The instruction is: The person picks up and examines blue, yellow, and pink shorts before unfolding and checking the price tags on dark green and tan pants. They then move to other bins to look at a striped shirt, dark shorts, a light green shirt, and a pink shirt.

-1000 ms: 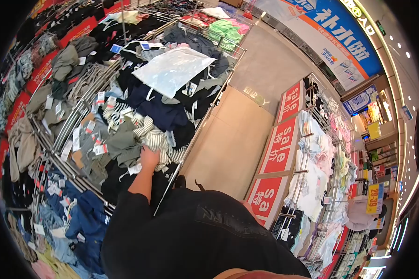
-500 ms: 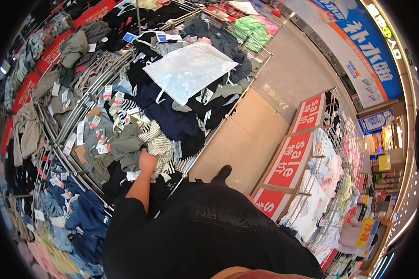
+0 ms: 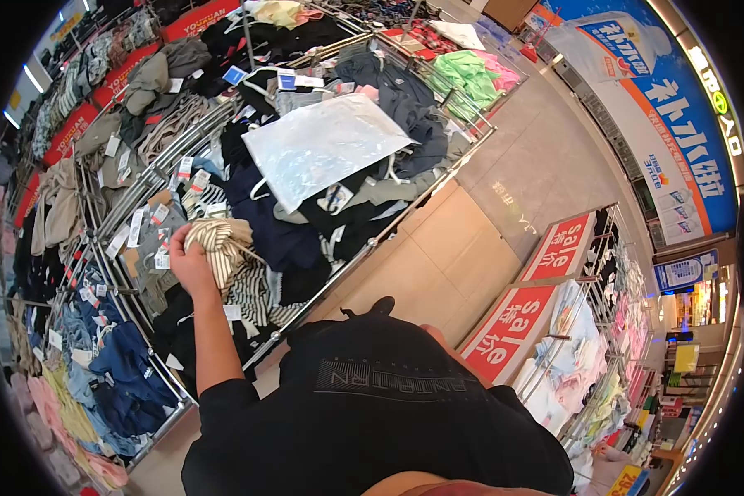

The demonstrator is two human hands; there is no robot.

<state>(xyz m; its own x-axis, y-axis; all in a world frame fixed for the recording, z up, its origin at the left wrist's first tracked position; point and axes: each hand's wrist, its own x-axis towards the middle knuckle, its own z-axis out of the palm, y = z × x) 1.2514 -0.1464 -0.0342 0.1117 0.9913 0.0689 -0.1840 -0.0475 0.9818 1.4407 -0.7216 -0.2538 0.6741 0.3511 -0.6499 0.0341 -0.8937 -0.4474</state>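
Note:
My left hand (image 3: 192,260) is closed on a cream-and-dark striped garment (image 3: 223,248), lifting a bunched fold of it above the pile. More black-and-white striped cloth (image 3: 252,293) lies just below. Grey garments (image 3: 153,273) with white and red tags lie left of the hand. Navy cloth (image 3: 285,236) lies to its right, beside a large white plastic bag (image 3: 326,149) on top of the heap. My right hand is out of view.
Metal rails (image 3: 372,242) border the clothes bin. Blue denim clothes (image 3: 128,360) fill another bin at lower left. Across the tiled aisle (image 3: 422,256), a rack with red sale signs (image 3: 508,326) holds pale clothes. A blue advertising banner (image 3: 678,107) stands at upper right.
My left hand has moved left and lifted a fold of the striped garment. The olive-grey garment beside it is now mostly hidden. The view has shifted slightly.

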